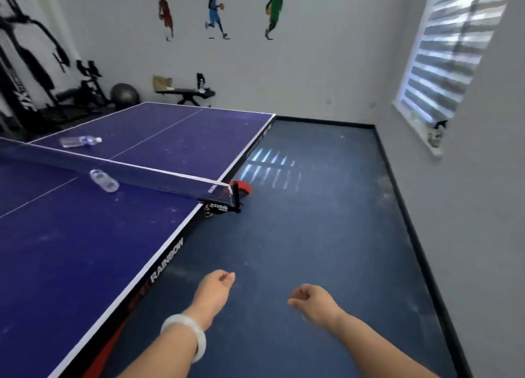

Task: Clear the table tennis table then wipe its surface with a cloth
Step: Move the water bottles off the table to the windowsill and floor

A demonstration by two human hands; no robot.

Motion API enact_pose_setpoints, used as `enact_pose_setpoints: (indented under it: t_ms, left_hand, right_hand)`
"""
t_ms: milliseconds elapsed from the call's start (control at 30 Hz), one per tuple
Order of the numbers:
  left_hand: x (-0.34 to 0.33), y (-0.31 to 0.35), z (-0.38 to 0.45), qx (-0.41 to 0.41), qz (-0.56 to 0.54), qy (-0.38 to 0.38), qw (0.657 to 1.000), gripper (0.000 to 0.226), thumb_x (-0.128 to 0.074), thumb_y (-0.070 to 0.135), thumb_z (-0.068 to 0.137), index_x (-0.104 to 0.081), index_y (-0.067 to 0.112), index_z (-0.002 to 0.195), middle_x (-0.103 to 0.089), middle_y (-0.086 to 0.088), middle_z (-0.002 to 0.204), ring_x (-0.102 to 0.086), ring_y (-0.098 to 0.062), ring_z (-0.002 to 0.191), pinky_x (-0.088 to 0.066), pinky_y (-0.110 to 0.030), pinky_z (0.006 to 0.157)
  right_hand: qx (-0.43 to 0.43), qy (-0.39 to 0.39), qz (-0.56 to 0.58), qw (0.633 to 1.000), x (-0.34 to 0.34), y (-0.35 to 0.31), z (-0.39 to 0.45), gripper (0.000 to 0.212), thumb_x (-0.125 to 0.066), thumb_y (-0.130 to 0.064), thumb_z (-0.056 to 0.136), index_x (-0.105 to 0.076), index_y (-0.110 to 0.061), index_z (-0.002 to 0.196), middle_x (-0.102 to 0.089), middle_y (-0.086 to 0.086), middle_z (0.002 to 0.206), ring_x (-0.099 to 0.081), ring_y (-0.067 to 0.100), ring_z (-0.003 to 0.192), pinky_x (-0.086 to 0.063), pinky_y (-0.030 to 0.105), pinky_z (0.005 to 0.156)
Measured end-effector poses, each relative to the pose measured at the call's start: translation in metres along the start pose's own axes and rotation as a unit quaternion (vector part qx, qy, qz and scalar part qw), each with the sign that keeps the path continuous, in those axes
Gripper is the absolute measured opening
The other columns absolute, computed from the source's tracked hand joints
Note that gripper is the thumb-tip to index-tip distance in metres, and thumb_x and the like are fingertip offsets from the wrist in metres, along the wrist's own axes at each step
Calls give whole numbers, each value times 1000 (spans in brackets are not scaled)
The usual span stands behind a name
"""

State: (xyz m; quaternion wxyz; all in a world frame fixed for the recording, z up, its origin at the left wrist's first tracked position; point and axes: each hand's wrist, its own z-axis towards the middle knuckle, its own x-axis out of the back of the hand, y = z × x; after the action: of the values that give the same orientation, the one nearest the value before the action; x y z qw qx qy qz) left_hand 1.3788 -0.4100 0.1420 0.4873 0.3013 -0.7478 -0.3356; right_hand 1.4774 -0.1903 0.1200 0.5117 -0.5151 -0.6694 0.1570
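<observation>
The counter [71, 250] fills my left side, blue and dusty, its white edge running up to the net [136, 170] and its clamp [227, 198] jutting past the rim. To my right the floor [312, 221] lies open as far as the wall, so I judge there is plenty of room to walk the long side.

Two bottles lie on their sides. The far bottle [80, 141] rests beyond the net, well in from the edge. The near bottle [104, 180] lies right against the net on my side. Both look like clear thin plastic, so probably light, smooth and apt to roll; I would take each round the middle. No cloth shows.

My left hand [218, 285] and right hand [311, 299] hang over the floor beside the counter, fingers loosely curled, holding nothing.
</observation>
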Motion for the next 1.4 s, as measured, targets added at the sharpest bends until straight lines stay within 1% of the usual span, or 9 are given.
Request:
enact_pose_setpoints:
  t_ms: [167, 267, 400, 600, 767, 900, 1133, 1300, 1400]
  left_hand:
    - [69, -34, 54, 53, -45, 54, 996, 25, -49, 31, 99, -60, 18, 81, -62, 0, 83, -55, -12, 73, -42, -26, 65]
    - [110, -50, 93, 83, -45, 93, 991, 25, -48, 33, 99, -59, 16, 85, -59, 1, 83, -52, -12, 75, -42, -28, 69]
    - [164, -64, 140, 123, -40, 138, 982, 29, -46, 36, 100, -58, 13, 86, -56, 3, 82, -48, -11, 71, -38, -25, 61]
    - [224, -91, 186, 171, -72, 178, 966, 25, -46, 36, 100, -56, 17, 88, -55, 5, 82, -50, -9, 74, -39, -24, 63]
    - [265, -125, 233, 203, -78, 188, 958, 23, -46, 36, 100, -57, 18, 90, -55, 5, 85, -50, -10, 77, -41, -26, 71]
    - [299, -141, 282, 216, -88, 180, 956, 23, -46, 37, 100, -60, 19, 104, -60, 6, 101, -55, -8, 90, -44, -25, 78]
    - [365, -169, 380, 205, -87, 195, 955, 26, -51, 36, 98, -59, 16, 114, -59, 3, 116, -55, -9, 99, -43, -22, 83]
    - [389, -203, 432, 240, -31, 217, 946, 53, -54, 41, 96, -42, 16, 141, -37, -4, 142, -48, -18, 118, -42, -31, 98]
    - [398, -221, 457, 284, 45, 226, 931, 71, -53, 49, 94, -26, 17, 151, -21, -5, 156, -30, -23, 141, -29, -42, 114]
  right_hand:
    - [47, -70, -54, 995, -54, -77, 81, 18, -66, -26, 91, -55, -25, 77, -59, -9, 78, -51, 1, 63, -42, 15, 59]
    - [79, -103, -62, 990, -84, -121, 137, 12, -67, -25, 90, -58, -23, 83, -63, -5, 86, -54, 3, 68, -45, 18, 61]
    - [95, -153, -59, 982, -124, -187, 207, 7, -68, -22, 90, -61, -21, 92, -69, -3, 101, -62, 2, 80, -49, 17, 69]
    - [147, -217, -113, 958, -184, -274, 271, 16, -67, -23, 90, -57, -31, 81, -63, -8, 90, -58, 8, 85, -45, 18, 77]
    - [128, -256, -119, 951, -232, -319, 323, 13, -69, -29, 89, -63, -24, 99, -66, -9, 102, -62, 9, 98, -49, 24, 84]
    - [107, -256, -128, 952, -257, -350, 363, 10, -69, -31, 88, -62, -26, 93, -66, -7, 100, -63, 12, 93, -54, 31, 84]
    - [78, -257, -146, 952, -297, -404, 426, 11, -65, -29, 91, -63, -23, 100, -65, -8, 102, -65, 15, 91, -55, 29, 81]
    - [69, -291, -156, 941, -333, -436, 458, 17, -62, -31, 93, -61, -23, 108, -62, -11, 106, -63, 11, 95, -56, 28, 85]
    - [79, -287, -152, 942, -356, -464, 490, 29, -61, -34, 93, -56, -22, 119, -58, -11, 108, -58, 9, 101, -52, 30, 93]
